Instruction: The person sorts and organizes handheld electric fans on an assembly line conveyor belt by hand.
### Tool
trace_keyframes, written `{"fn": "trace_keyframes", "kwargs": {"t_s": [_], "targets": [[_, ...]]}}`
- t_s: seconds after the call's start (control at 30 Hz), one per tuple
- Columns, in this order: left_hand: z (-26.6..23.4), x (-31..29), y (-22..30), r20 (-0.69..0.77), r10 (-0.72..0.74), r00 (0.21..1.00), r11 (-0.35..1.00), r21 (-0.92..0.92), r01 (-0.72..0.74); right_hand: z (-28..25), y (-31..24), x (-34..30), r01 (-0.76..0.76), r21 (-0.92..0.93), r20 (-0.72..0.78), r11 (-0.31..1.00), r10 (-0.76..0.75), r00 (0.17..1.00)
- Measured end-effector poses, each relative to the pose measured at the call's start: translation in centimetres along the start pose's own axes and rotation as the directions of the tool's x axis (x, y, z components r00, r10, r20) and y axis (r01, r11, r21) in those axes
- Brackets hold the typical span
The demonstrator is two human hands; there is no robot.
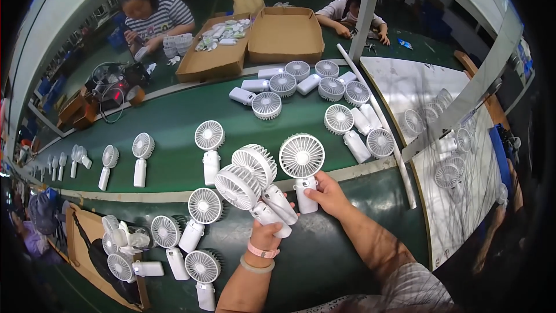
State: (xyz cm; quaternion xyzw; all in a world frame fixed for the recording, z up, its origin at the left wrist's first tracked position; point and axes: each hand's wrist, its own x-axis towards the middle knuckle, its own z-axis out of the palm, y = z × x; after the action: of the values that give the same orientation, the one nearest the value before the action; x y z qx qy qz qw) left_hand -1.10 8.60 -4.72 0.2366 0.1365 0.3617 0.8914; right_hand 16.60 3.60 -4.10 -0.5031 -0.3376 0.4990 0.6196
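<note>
Fans (pixel 237 188) in both hands, basically. The left hand (pixel 266 230) has two white ones bunched by their handles, heads overlapping and tilted up-left, with a pink wristband (pixel 262 251) just below. The right hand (pixel 327 194) is wrapped round the handle of another white fan (pixel 302 156), pretty much upright right beside that pair. More fans lie on the near worktop (pixel 336 255) to the left, plus a bunch on the green belt (pixel 168 162) beyond. Two cardboard trays (pixel 286 32) sit past that, one loaded with small white parts (pixel 226 32).
</note>
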Motion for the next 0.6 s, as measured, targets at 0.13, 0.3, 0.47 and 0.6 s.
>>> {"fn": "trace_keyframes", "kwargs": {"t_s": [0.13, 0.3, 0.47, 0.6], "targets": [[-0.4, -0.1, 0.0, 0.026, -0.049, 0.998, 0.997, 0.062, 0.048, 0.5, -0.2, -0.1, 0.006, -0.021, -0.005, 1.0, -0.006, 1.0], [-0.4, 0.2, -0.5, 0.056, 0.005, 0.998, 0.989, 0.15, -0.014, 0.7, -0.4, -0.3, -0.003, -0.05, -0.049, 0.999, 0.001, 0.999], [-0.8, 0.7, -0.7, 0.109, 0.031, 0.994, 0.978, 0.204, -0.053, 0.3, 0.3, 0.0, 0.008, -0.059, -0.03, 0.998, -0.01, 0.999], [1.3, -0.2, 0.3, 0.071, -0.022, 0.997, 0.967, 0.253, 0.004, 1.7, -0.1, -0.1, -0.023, 0.009, 0.038, 1.0, 0.022, 0.999]]}}
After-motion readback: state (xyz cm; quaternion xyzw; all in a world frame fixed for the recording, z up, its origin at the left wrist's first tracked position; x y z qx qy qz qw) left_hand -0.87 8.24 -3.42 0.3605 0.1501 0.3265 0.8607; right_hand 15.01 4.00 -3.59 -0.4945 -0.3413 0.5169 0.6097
